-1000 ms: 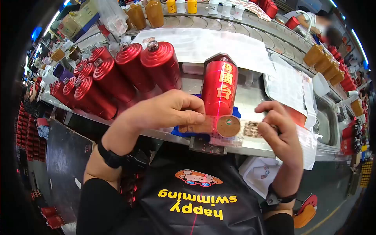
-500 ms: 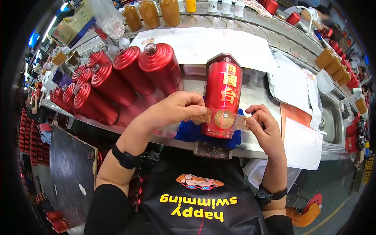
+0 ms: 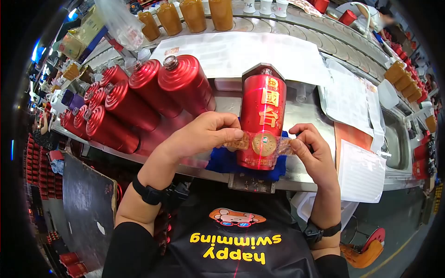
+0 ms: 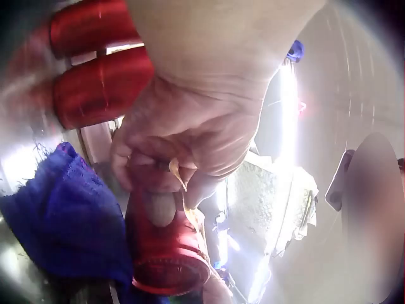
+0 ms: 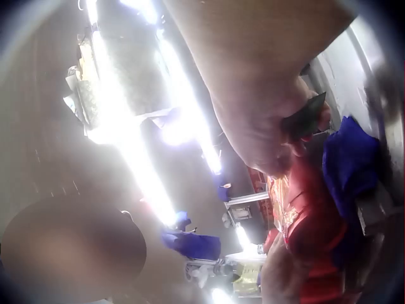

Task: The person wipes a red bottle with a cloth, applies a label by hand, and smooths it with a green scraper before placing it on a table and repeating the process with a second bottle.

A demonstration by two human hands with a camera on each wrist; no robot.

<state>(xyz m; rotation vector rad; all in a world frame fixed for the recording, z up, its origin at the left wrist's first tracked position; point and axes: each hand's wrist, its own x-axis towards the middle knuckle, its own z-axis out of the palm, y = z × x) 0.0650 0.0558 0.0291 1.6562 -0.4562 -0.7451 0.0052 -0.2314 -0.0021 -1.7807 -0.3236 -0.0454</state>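
Observation:
A red bottle [image 3: 262,104] with gold characters lies on a blue cloth [image 3: 220,162], its neck against a dark angular holder [image 3: 250,70]. Across its lower part stretches a clear label strip [image 3: 264,144] bearing a round gold seal. My left hand [image 3: 208,132] pinches the strip's left end between thumb and index finger. At the other end, thumb and fingers of my right hand [image 3: 314,155] pinch the strip beside the bottle. In the left wrist view, the strip [image 4: 195,218] shows edge-on along the bottle. A dark flat piece [image 5: 305,119] is tucked in the right hand in the right wrist view.
Several red bottles [image 3: 185,83] stand at the left of the metal counter. White sheets [image 3: 245,51] lie behind the bottle, with more paper [image 3: 361,171] at right. A sink [image 3: 396,143] is at far right. Amber bottles [image 3: 192,16] stand on the conveyor behind.
Both hands brought the label strip from in front of the bottle's base onto its lower face, the right hand moving left. Over the last half second the hands barely moved; the view shifted slightly.

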